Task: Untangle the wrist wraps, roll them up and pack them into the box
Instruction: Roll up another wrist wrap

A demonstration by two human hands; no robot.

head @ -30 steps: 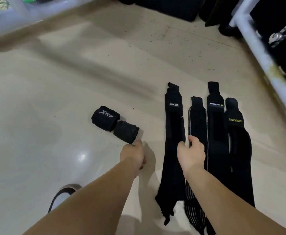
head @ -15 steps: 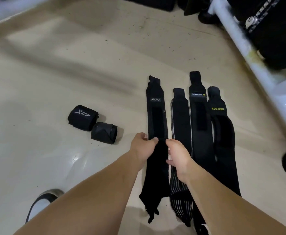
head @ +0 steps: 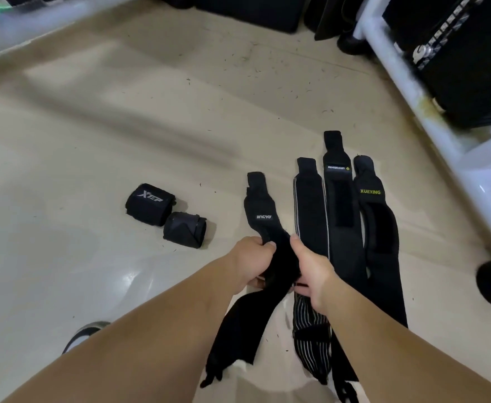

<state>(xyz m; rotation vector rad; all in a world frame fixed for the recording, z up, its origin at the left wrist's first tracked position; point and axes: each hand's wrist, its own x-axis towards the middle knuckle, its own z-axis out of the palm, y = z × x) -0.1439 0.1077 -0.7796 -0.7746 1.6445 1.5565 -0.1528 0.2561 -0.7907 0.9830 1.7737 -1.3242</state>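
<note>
The long black fabric wrist wrap with a small white logo (head: 263, 216), leftmost of four on the pale floor (head: 93, 170), bunches mid-length where the left hand (head: 251, 261) and right hand (head: 311, 267) both grip it with curled fingers.

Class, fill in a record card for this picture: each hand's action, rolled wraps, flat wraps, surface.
Left hand: grips the middle of the leftmost long wrap
Right hand: grips the same wrap, beside the left hand
Rolled wraps: two, the Xtep roll and the plain roll, adjacent
Flat wraps: three side by side, the grey-edged wrap, the middle wrap, the XUEYING wrap
Surface: pale floor
</note>
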